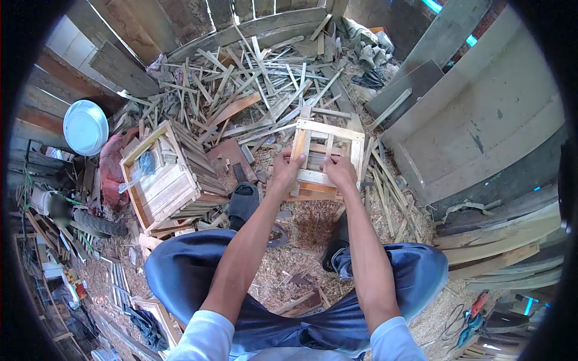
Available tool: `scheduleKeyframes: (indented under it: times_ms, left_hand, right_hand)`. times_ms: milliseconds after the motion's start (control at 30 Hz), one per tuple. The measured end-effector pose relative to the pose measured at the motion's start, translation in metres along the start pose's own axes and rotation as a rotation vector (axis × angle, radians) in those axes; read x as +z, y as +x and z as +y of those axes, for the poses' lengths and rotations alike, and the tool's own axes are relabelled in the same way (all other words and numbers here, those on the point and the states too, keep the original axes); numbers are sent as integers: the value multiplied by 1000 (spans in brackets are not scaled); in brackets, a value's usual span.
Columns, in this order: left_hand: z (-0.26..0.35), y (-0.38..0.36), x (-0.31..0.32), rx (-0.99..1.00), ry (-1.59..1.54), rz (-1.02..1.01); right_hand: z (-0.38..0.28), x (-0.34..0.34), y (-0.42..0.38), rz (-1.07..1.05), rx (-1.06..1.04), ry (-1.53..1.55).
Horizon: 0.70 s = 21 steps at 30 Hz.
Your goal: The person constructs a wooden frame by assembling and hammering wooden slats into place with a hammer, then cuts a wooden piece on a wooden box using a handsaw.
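Note:
A small slatted wooden frame point(330, 127), pale and roughly square, is held up in front of me between my knees. My left hand point(286, 169) is closed around its near left corner, thumb on the upper face. On the near side, my right hand point(341, 172) grips the slats, with the thumb on top and the other fingers partly hidden underneath. Several crosspieces show through the frame's middle. Beneath its near edge lies another piece of wood, mostly covered.
To the left stands a stack of wooden trays point(189, 191), a clear plastic bag point(146, 162) in the top one. Scrap sticks point(259, 90) pile up ahead. A white basin point(85, 127) is far left; a large board point(481, 120) leans at right. Sawdust covers the floor.

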<state>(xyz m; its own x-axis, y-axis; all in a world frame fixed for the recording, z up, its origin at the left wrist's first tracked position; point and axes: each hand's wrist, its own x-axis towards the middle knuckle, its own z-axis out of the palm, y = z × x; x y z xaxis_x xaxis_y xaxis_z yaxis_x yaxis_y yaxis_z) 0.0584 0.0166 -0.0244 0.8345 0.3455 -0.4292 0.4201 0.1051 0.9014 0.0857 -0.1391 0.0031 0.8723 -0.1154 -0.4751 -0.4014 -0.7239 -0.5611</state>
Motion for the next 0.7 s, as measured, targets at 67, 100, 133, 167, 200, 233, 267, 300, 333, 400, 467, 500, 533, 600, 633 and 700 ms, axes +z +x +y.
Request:
scheduleKeyframes:
  times_ms: [67, 100, 133, 167, 200, 233, 267, 300, 333, 400, 467, 500, 533, 600, 633, 700]
  left_hand:
    - [-5, 2, -1, 22, -27, -11]
    - [-4, 2, -2, -11, -50, -31]
    - [-2, 1, -3, -44, -73, -51]
    - [-1, -1, -2, -45, -75, -52]
    - [0, -4, -2, -30, -87, -44]
    - [2, -6, -1, -14, -98, -36]
    - [4, -7, -1, -15, -99, -35]
    - [10, -10, -1, -41, -61, -72]
    - [14, -11, -1, -66, -23, -109]
    - [-6, 11, 0, -75, -43, -132]
    - [-5, 21, 2, -80, -71, -162]
    - [5, 20, 2, -103, 26, -139]
    - [12, 20, 2, -128, 124, -113]
    - [11, 32, 2, -154, 73, -156]
    - [13, 39, 2, -144, 137, -153]
    - [28, 48, -2, -203, 276, -229]
  right_hand:
    - [0, -1, -1, -16, 11, 21]
    - [1, -1, 0, 23, -2, -21]
    - [2, -1, 0, 63, -16, -63]
    - [4, 0, 1, 64, -15, -65]
    - [7, 1, 3, 47, -26, -34]
    - [9, 2, 5, 30, -38, -2]
    - [12, 3, 7, 30, -37, -3]
    - [9, 1, 4, 46, -15, 4]
    - [6, 1, 2, 62, 8, 12]
    - [4, 6, 8, 68, 30, 14]
    - [-1, 4, 9, 84, 51, 11]
    - [-6, 1, 6, 137, 41, 37]
    - [-9, -1, 5, 186, 30, 62]
    - [-12, -6, 12, 231, 3, 14]
    - [-18, -10, 10, 303, -20, 31]
    - [-29, -18, 10, 450, -107, -47]
